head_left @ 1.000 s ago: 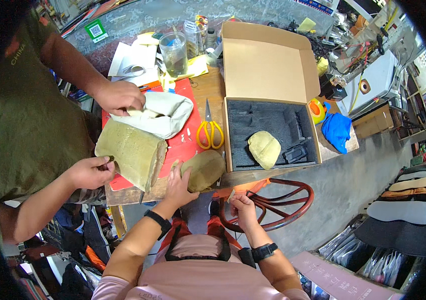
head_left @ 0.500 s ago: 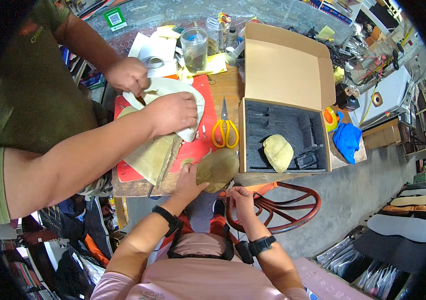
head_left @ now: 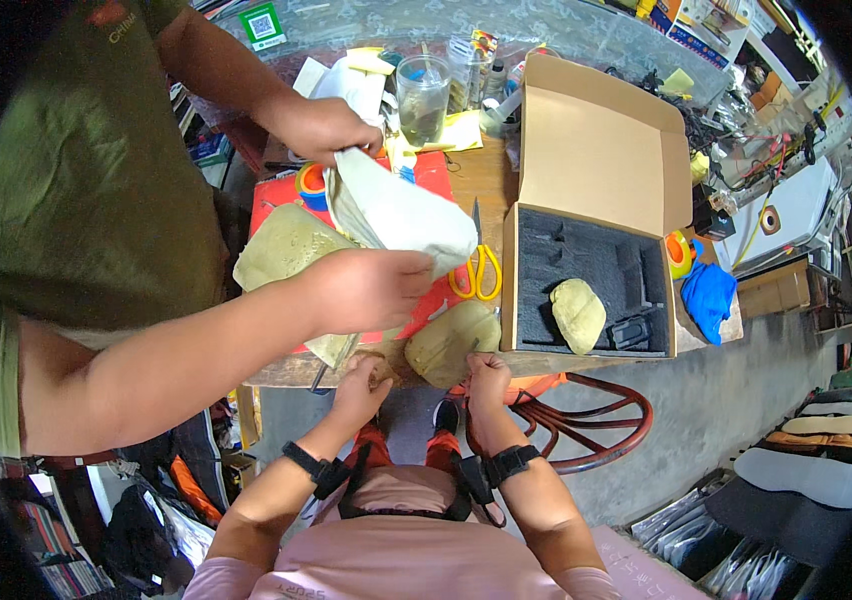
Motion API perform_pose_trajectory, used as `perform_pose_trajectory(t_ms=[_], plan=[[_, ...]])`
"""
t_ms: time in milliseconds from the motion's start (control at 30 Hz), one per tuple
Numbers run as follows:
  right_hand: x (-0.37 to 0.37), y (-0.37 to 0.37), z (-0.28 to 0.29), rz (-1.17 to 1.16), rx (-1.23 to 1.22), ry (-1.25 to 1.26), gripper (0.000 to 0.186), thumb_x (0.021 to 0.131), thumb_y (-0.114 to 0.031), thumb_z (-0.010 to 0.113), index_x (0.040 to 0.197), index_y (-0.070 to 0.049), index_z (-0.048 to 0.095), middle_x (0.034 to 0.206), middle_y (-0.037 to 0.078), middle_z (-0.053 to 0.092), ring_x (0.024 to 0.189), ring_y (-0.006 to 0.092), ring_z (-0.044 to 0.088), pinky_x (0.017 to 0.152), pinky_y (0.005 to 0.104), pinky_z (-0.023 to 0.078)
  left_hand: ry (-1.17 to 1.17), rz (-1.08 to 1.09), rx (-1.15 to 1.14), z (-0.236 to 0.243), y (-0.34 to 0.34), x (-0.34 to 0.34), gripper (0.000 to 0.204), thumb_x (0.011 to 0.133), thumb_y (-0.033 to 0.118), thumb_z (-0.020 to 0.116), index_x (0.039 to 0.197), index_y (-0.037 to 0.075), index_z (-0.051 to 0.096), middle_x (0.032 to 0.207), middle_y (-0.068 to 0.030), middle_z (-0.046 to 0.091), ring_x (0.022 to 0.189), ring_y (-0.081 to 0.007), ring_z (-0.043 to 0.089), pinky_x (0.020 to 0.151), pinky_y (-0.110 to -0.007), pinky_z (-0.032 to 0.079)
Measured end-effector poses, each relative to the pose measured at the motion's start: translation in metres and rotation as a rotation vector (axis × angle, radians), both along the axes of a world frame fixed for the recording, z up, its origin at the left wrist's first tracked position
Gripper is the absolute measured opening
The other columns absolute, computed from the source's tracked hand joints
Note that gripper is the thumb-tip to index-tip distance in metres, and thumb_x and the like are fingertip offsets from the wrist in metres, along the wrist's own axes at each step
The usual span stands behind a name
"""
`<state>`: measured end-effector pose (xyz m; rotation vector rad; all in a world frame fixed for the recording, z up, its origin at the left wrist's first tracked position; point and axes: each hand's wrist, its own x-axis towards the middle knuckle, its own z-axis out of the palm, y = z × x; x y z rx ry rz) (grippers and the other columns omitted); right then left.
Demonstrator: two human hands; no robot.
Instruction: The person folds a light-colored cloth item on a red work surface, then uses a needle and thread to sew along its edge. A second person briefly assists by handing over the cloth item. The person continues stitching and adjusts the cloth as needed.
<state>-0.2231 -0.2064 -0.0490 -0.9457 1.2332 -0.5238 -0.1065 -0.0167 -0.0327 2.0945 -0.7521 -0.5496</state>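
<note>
My left hand (head_left: 356,390) is closed at the table's near edge, beside a small tan-brown patch; what it grips is unclear. My right hand (head_left: 489,375) is pinched on a small thin object, too small to name, at the lower edge of a rounded olive pad (head_left: 441,345). Left of the pad lies a pale khaki slab (head_left: 281,245) on a red board (head_left: 431,170). Yellow-handled scissors (head_left: 486,280) lie above the pad, beside an open cardboard box with grey foam (head_left: 591,240) holding a khaki rounded piece (head_left: 578,315).
A co-worker (head_left: 86,230) at left holds a white cloth (head_left: 396,200) over the board, near a tape roll (head_left: 312,180). A plastic cup (head_left: 422,100), papers and a blue cloth (head_left: 706,295) are on the table (head_left: 486,170). A red metal wheel-like frame (head_left: 586,440) stands below.
The co-worker has lifted the white cloth and moved it right, revealing the tape roll. My left hand has moved down off the olive pad; my right hand has risen to its lower edge.
</note>
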Motion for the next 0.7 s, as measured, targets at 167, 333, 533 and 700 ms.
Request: perform_pose_trajectory(t_ms=[167,333,533,700], plan=[[-0.003,-0.002,-0.022,-0.025,-0.111,0.08,0.009,0.077,-0.006,0.067,0.073,-0.001,0.06,0.062,0.001,0.056,0.05,0.0085,0.045,0.046,0.0239,0.037,-0.014,0.056,-0.053,0.019,0.012,-0.001,0.027,0.079,0.007,0.066,0.103,0.002,0.056,0.091,-0.0137,0.057,0.079,-0.0249,0.06,0.068,-0.033,0.049],[-0.008,0.002,-0.007,-0.046,-0.06,0.044,0.016,0.079,-0.01,0.067,0.081,-0.003,0.054,0.065,0.003,0.056,0.051,0.0107,0.048,0.046,0.0256,0.04,0.027,0.129,-0.173,0.05,0.019,-0.004,0.015,0.083,0.007,0.063,0.096,0.001,0.058,0.079,-0.0078,0.056,0.076,-0.0158,0.057,0.063,-0.029,0.047],[-0.025,0.02,0.006,0.016,0.034,0.075,0.029,0.082,-0.015,0.065,0.091,-0.009,0.038,0.066,0.004,0.053,0.044,0.0149,0.05,0.04,0.0281,0.041,-0.072,0.452,-0.303,0.048,0.051,0.012,0.005,0.086,0.006,0.059,0.086,0.002,0.057,0.07,-0.0025,0.049,0.067,-0.01,0.046,0.064,-0.023,0.041],[-0.02,0.03,0.025,0.057,0.036,0.013,0.023,0.085,-0.017,0.062,0.087,-0.011,0.04,0.062,0.002,0.05,0.042,0.0134,0.047,0.037,0.026,0.038,-0.279,0.455,0.018,0.053,0.065,0.033,0.033,0.074,0.013,0.068,0.102,0.002,0.054,0.096,-0.0173,0.057,0.094,-0.0338,0.052,0.082,-0.042,0.044]])
